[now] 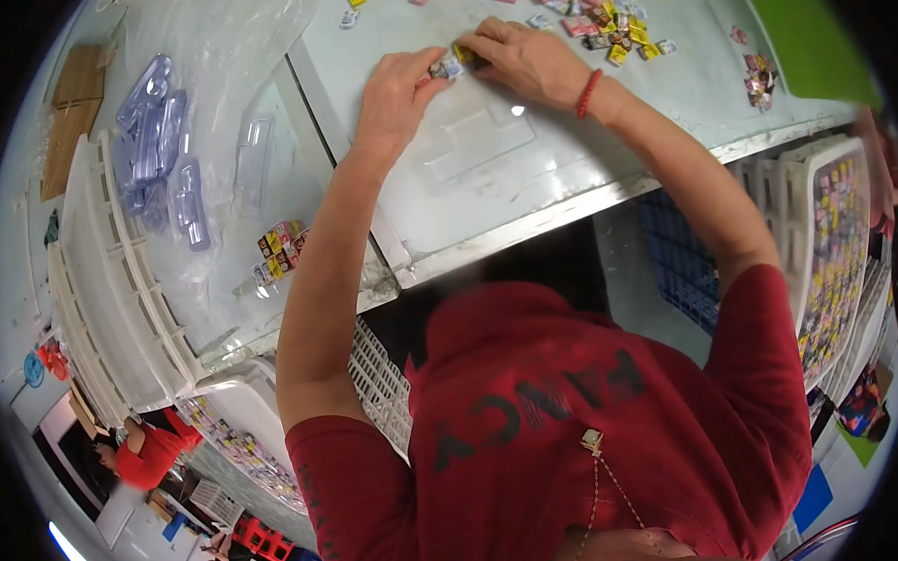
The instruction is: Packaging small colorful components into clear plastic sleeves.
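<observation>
My left hand (395,92) and my right hand (528,58) meet at the far side of a pale table (583,147). Between their fingertips they pinch a few small colourful square pieces (449,65). Just below the hands lies a clear plastic blister tray (473,131), flat on the table. A scattered heap of the same small colourful pieces (598,18) lies just beyond my right hand. A red bead bracelet (588,93) is on my right wrist.
Clear plastic shells (157,142) and a small stack of colourful pieces (280,249) lie on the left table. White crates (103,293) stand at left. A crate full of colourful pieces (836,247) stands at right. Another person in red (148,454) is at lower left.
</observation>
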Tool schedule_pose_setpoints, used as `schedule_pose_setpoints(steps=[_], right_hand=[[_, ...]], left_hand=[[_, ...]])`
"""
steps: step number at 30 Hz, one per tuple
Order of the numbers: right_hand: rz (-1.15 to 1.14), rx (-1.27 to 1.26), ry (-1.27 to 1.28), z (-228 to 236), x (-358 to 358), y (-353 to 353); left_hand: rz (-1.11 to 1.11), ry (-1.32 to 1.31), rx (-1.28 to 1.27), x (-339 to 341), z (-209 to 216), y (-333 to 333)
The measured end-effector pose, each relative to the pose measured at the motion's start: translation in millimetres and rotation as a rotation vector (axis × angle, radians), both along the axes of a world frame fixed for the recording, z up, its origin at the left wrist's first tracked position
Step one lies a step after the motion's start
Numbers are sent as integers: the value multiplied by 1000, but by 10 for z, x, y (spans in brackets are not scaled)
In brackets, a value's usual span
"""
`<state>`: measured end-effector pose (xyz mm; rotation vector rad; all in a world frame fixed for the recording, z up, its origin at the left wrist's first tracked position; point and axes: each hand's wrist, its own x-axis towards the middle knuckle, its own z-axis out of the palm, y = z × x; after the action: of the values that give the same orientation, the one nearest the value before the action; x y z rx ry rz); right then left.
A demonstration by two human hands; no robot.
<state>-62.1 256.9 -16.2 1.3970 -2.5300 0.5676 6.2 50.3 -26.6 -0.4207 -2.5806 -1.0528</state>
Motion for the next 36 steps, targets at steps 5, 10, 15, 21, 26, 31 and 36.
schedule_pose_setpoints(steps=[5, 10, 15, 21, 26, 31, 36], right_hand=[[-38, 26, -11, -24, 36, 23], [-17, -66, 41, -46, 89, 31], [-60, -87, 37, -56, 121, 17], [-29, -67, -14, 172, 106, 2], [59, -40, 35, 574, 412, 17], [104, 66, -66, 346, 726, 90], [91, 51, -68, 226, 819, 137]], left_hand=[[-7, 37, -42, 73, 35, 23], [-8, 49, -20, 118, 43, 49], [-6, 46, -50, 71, 11, 60], [14, 116, -79, 109, 219, 47], [81, 120, -122, 632, 594, 133], [121, 81, -91, 1017, 296, 322], [120, 104, -83, 1057, 188, 405]])
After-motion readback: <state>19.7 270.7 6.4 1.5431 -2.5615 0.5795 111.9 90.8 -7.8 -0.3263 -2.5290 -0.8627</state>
